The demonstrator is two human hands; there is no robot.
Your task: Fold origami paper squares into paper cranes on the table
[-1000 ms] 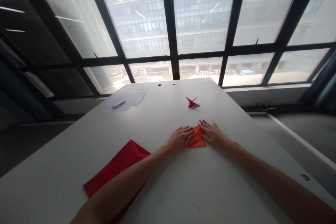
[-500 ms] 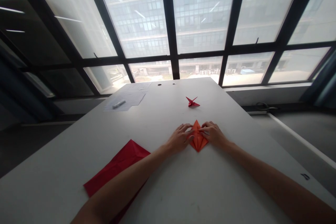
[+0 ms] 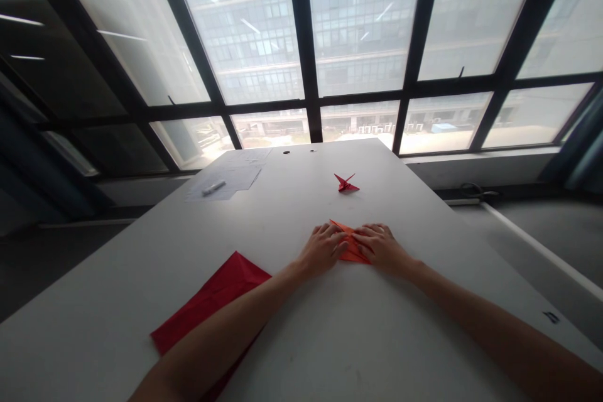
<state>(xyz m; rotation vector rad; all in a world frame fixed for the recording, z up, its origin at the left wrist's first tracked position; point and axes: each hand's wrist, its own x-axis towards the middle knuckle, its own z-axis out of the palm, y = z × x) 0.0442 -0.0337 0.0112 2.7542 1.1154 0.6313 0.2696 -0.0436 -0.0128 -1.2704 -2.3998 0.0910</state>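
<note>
Thing: a folded sheet of orange origami paper (image 3: 349, 240)
Look: bright orange, layered creased flaps, with one sharp point showing
Pose: lying flat, its point aimed away from the person and to the left
Place: on the white tabletop (image 3: 330, 339), between the left hand (image 3: 323, 250) and the right hand (image 3: 382, 249), which touch it and hide its sides
</note>
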